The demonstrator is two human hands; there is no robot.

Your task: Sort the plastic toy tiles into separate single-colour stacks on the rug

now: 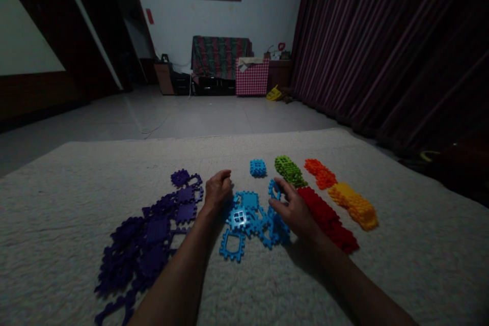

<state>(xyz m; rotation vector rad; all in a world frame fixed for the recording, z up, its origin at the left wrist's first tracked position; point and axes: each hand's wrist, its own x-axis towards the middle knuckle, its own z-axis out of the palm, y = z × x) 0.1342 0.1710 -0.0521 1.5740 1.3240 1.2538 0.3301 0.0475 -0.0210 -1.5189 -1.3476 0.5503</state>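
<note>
On a pale carpet (344, 275) lies a heap of light blue interlocking tiles (244, 221) between my hands. My left hand (217, 191) is curled into a loose fist at the heap's left edge; what it holds, if anything, is hidden. My right hand (292, 209) rests on the heap's right side and pinches a blue frame tile (273, 188) between thumb and fingers. A small built blue cube (257, 167) stands just beyond the heap.
A large spread of purple tiles (153, 234) lies to the left. To the right sit built rows in green (289, 170), orange (321, 173), red (328, 219) and yellow (353, 205). Dark curtains (401, 46) hang at right; furniture stands against the far wall.
</note>
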